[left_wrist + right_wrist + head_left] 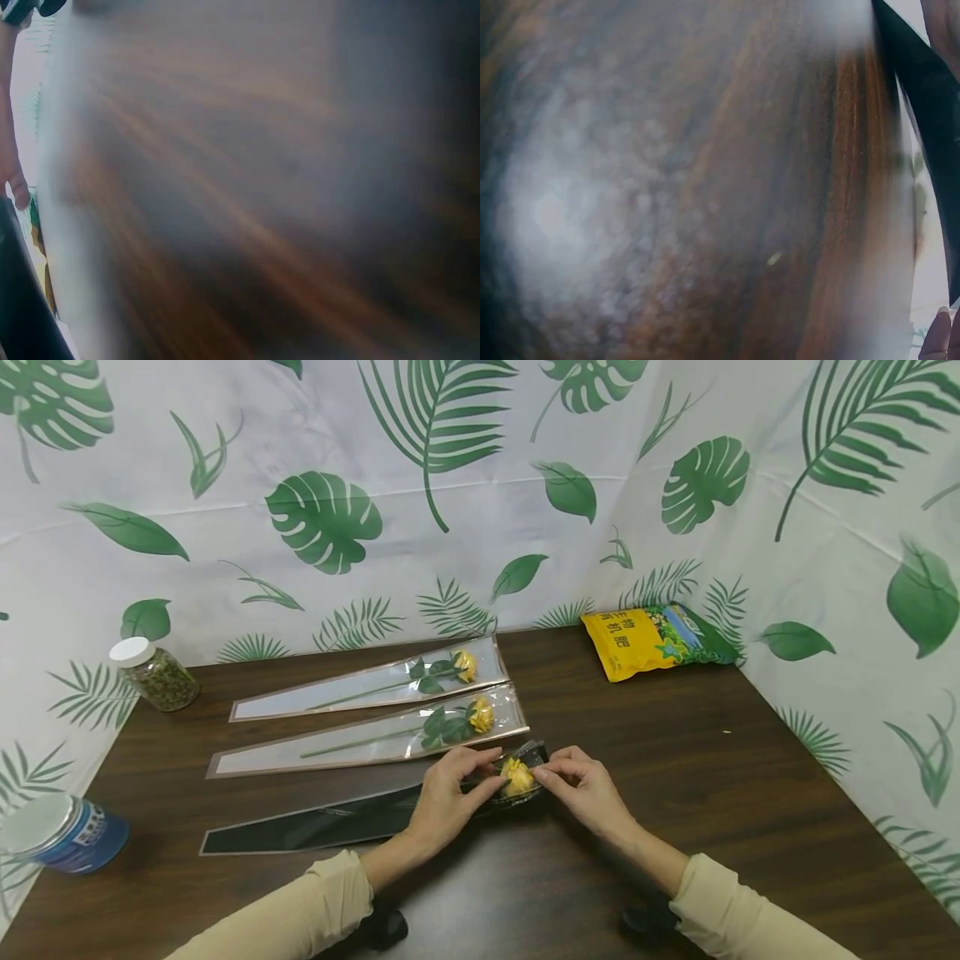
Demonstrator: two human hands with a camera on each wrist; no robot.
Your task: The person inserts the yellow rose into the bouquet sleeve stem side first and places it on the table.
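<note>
A yellow rose (pixel 517 776) lies in the wide end of a long, tapering black flower sleeve (pixel 315 822) with clear film. My left hand (pixel 448 789) is at the rose's left side, thumb and forefinger spread apart, their tips on the sleeve by the bloom. From the right, my right hand (pixel 588 789) pinches the sleeve's edge beside the petals with thumb and forefinger. The rose's stem is hidden. In the left wrist view the right hand (pixel 13 161) shows at the left edge; the right wrist view catches the black sleeve (pixel 926 90).
Two white sleeves, the upper (pixel 285 700) and the lower (pixel 262 762), each hold a yellow rose behind. A lidded jar (pixel 161 677) and a blue can (pixel 86 839) stand left. A yellow-green bag (pixel 637 643) lies back right on the dark wooden table (pixel 712 793).
</note>
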